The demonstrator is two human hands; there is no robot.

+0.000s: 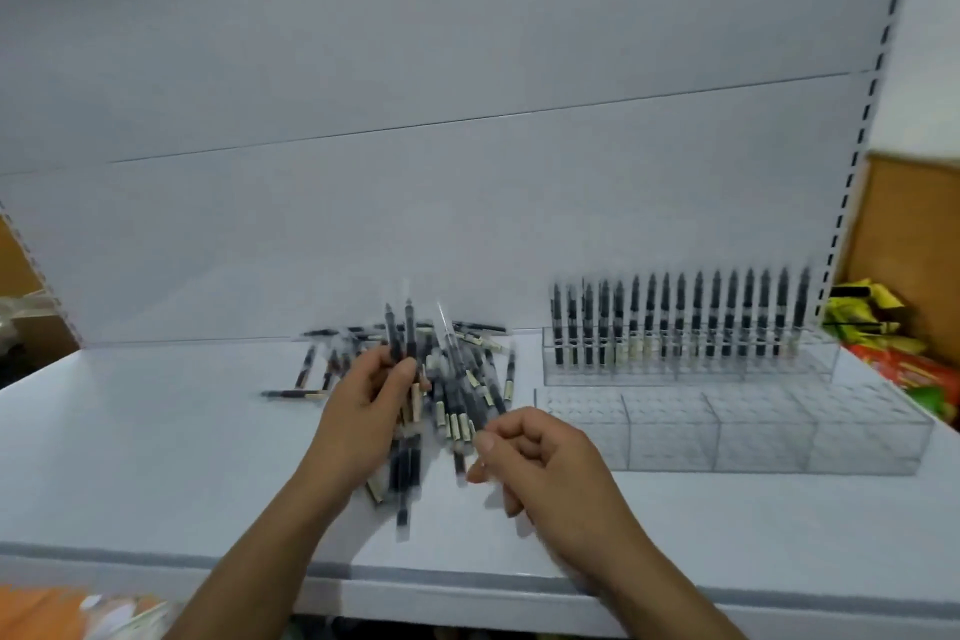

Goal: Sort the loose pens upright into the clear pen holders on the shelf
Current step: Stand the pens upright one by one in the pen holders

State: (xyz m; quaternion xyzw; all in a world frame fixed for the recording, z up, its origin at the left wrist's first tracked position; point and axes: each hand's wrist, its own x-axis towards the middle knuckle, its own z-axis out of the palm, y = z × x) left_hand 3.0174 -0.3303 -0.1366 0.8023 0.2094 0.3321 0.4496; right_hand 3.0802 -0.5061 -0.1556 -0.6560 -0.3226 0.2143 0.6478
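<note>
Gripping a bundle of pens [399, 335] in the left hand [371, 411], fingers curling round the barrels, tips pointing up, lower ends sticking out below the palm. Pinching a single pen [457, 359] in the right hand [540, 463], thumb and forefinger closing on its lower end, other fingers curling in; pen slanting up and to the left. Motion blur, so not telling how many pens are in the bundle. Holding both hands near each other over the white shelf [156, 457], left one higher and further back.

Lying flat under and behind the hands: pile of loose pens [488, 374], criss-crossing, a few straying out to the left. Standing right of the pile, against the back panel [363, 172]: back holder [691, 372], clear, carrying a row of upright pens [675, 322] along its rear slots. Sitting just in front of it, lower: front holder [753, 437], clear, gridded top; touching or not, cannot tell.

Running up the right edge: slotted post [852, 172]. Piling up beyond it: coloured packets [872, 322].
</note>
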